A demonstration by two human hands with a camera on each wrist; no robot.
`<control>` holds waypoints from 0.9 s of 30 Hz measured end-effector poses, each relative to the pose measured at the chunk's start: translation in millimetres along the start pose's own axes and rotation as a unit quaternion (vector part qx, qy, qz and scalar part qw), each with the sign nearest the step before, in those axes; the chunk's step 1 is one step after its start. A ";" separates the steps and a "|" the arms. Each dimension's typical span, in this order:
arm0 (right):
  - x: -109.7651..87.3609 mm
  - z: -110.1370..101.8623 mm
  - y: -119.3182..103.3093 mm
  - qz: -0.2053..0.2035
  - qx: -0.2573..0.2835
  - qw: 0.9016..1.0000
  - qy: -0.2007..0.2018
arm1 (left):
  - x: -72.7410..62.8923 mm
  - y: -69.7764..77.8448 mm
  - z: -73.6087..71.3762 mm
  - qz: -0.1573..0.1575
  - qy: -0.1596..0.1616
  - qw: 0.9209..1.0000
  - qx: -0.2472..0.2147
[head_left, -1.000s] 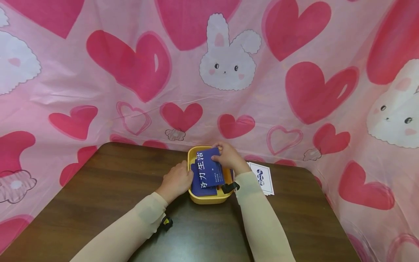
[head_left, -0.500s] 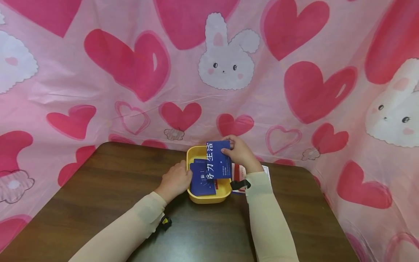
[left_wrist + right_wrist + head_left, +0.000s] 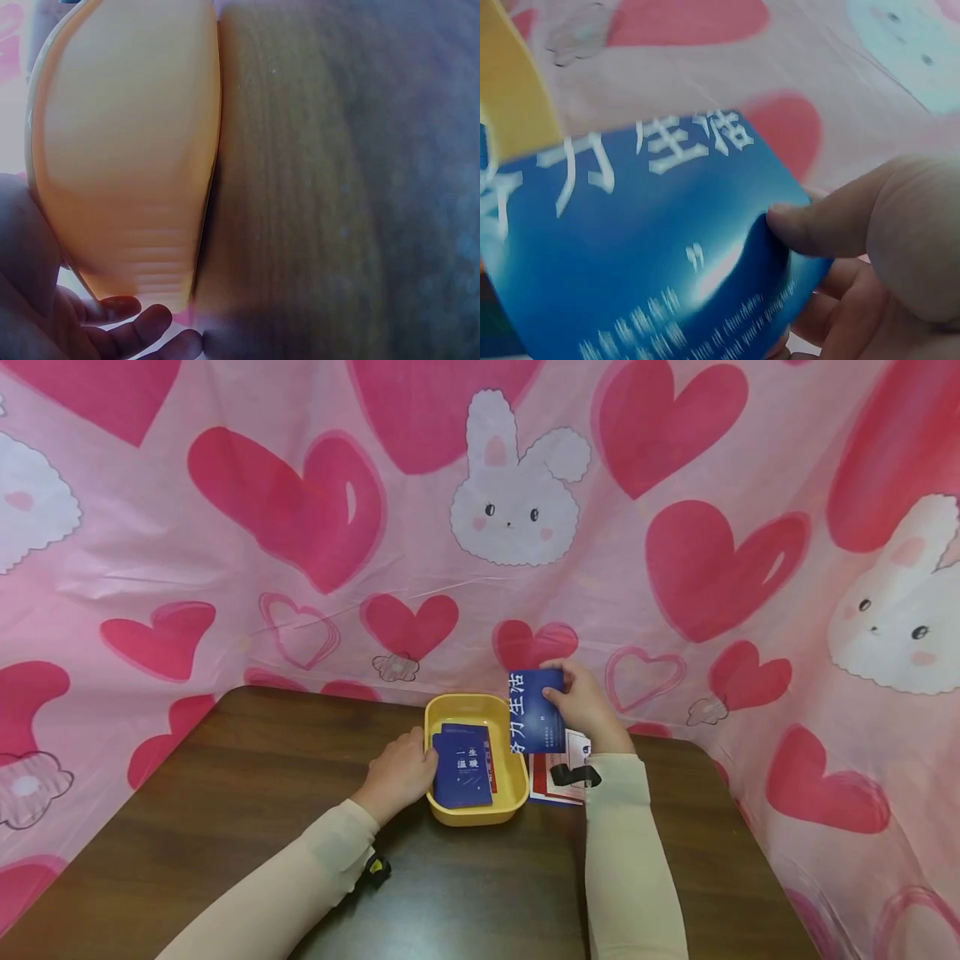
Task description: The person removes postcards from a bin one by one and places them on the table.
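Brown table [image 3: 225, 785]; right hand [image 3: 588, 703] pinches a raised blue card [image 3: 534, 714]; left hand [image 3: 397, 772] grips yellow tray [image 3: 480, 817]

Pink sheet [image 3: 423, 547], creased, behind and at both sides; printed red hearts [image 3: 341, 522], white rabbit faces [image 3: 516, 531]. Brown wood-grain table [image 3: 705, 852], far corners rounded. Pale glare [image 3: 450, 885] on near tabletop.

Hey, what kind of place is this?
Perhaps a small curtained-off workspace: a pink heart-and-rabbit cloth hangs behind a brown wood-grained table holding a yellow tray with cards in it.
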State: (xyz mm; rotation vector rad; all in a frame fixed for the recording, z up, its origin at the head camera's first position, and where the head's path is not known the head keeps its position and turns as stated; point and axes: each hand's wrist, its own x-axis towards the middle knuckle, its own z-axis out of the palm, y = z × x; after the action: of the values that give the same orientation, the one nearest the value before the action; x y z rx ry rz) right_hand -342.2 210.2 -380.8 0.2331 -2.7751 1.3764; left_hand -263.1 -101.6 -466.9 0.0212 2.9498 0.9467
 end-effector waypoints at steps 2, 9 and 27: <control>-3.0 -10.4 3.4 0.006 0.003 1.000 0.008 | 0.3 -0.2 -0.2 0.001 -0.001 1.000 -0.002; -10.6 -38.6 21.7 0.089 0.034 0.995 0.033 | 1.2 -0.3 -0.7 0.000 -0.005 1.000 -0.007; 41.2 -55.7 171.2 0.194 -0.083 0.977 0.038 | 1.3 -0.8 -0.4 0.004 -0.001 1.000 -0.006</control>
State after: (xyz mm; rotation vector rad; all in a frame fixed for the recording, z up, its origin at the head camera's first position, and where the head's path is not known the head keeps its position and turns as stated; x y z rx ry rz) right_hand -410.5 351.6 -478.0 -0.3777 -2.9541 1.1676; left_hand -264.4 -102.4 -467.1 0.0340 2.9439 0.9640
